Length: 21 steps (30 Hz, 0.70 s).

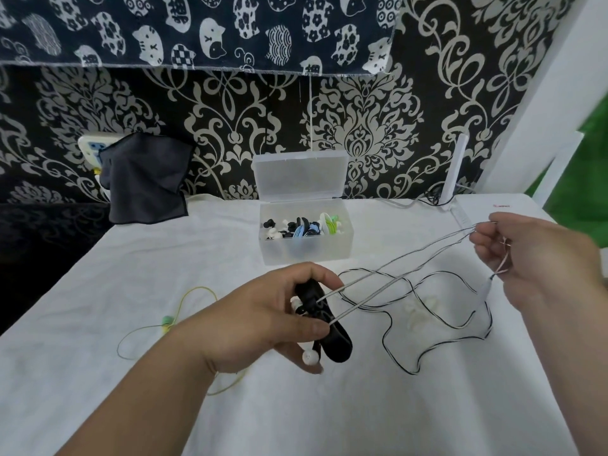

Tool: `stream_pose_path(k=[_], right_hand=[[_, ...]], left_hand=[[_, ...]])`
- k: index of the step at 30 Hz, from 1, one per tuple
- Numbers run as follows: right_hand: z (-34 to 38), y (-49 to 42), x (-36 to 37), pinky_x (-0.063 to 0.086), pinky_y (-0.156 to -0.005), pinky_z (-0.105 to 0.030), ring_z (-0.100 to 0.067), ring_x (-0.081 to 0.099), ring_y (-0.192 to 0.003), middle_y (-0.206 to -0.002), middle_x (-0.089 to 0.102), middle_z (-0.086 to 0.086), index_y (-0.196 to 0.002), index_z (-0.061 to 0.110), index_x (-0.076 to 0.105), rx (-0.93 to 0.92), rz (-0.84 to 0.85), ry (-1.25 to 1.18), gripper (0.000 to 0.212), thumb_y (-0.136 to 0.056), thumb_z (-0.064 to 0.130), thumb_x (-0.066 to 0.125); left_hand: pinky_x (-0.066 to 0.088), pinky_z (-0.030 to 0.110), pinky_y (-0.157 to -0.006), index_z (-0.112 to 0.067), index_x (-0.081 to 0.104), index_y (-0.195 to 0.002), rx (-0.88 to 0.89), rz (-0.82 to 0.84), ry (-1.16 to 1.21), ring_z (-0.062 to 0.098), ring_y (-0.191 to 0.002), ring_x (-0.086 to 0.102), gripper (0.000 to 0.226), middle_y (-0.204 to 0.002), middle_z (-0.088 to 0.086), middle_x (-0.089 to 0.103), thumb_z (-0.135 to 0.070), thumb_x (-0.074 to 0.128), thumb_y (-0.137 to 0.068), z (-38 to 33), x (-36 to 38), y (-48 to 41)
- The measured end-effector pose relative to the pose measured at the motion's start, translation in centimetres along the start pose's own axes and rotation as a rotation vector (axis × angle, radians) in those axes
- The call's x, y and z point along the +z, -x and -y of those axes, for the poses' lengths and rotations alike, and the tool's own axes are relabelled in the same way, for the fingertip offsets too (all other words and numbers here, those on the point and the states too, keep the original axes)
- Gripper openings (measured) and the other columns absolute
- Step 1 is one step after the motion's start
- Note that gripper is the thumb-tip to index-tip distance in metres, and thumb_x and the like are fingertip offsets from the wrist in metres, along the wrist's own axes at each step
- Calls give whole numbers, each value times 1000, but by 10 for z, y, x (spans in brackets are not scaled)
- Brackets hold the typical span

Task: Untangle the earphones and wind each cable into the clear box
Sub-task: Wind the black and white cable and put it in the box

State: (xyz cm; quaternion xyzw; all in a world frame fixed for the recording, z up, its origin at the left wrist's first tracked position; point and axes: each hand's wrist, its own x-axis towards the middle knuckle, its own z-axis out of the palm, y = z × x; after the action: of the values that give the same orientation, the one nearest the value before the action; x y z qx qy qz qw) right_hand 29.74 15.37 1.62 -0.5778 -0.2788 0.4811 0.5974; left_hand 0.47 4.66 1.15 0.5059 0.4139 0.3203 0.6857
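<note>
The left hand (283, 320) is seen nearest, in front of the box and a little to its left. Its fingers are curled round a black winder (329, 330), and a white earbud (310, 357) is tucked at the lower edge of the palm. From the winder a black-and-white cable (444, 319) is drawn out in two taut strands, up and to the right. The slack is left in loose loops on the table (329, 416), in front of the box and to its right. Among the loops a pale white object is faintly seen; what it is cannot be told. A pair of yellow earphones (167, 320) is laid loose in front of the box and well to its left, partly hidden by the left wrist.

The right hand (533, 258) is held to the right of the box, raised off the table. Its fingers are curled and the fold of the cable is pinched at the fingertips. A small inline remote hangs beneath.

The box (306, 251), clear, is set farther back with its lid swung up. Wound earphones in black, white, blue and green are already held inside. A dark cloth (148, 179) is draped to the left of the box and behind it.

The cable is judged to be light, thin and limp, easily kinked and quick to snag on its own loops. It is best taken close to the winder and fed a short length at a time under gentle tension. Tugging at the earbud joints or the remote should be avoided.
</note>
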Motion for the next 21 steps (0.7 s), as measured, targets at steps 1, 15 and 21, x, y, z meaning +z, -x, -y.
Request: stream_pose_path(k=[1,15,21], right_hand=[[-1,0,1,51,-45,-15,-5,65,-46,-78,64,-4,-87,16,61,12,10,17,23,-99,4,46],[-14,50,32,46,-84,-27,-5,64,-98,-103,72,15,-95,30,73,-414,462,1114,20,-93,45,60],[-24,87,54,45,-92,-18,-9,70,-97,-100,76,3,-102,21,74,56,1217,623,41,-90,53,52]], left_hand=[[58,43,-69,-21,63,-114,-14,14,16,31,-64,64,41,-100,32,53,0,66,-79,0,2,0],[58,35,-71,-23,68,-110,-4,-23,-41,33,-75,66,35,-86,3,61,-3,68,-82,1,12,-4],[51,24,-62,-15,62,-114,97,-42,-103,26,-67,66,36,-89,16,66,0,64,-82,-3,12,-3]])
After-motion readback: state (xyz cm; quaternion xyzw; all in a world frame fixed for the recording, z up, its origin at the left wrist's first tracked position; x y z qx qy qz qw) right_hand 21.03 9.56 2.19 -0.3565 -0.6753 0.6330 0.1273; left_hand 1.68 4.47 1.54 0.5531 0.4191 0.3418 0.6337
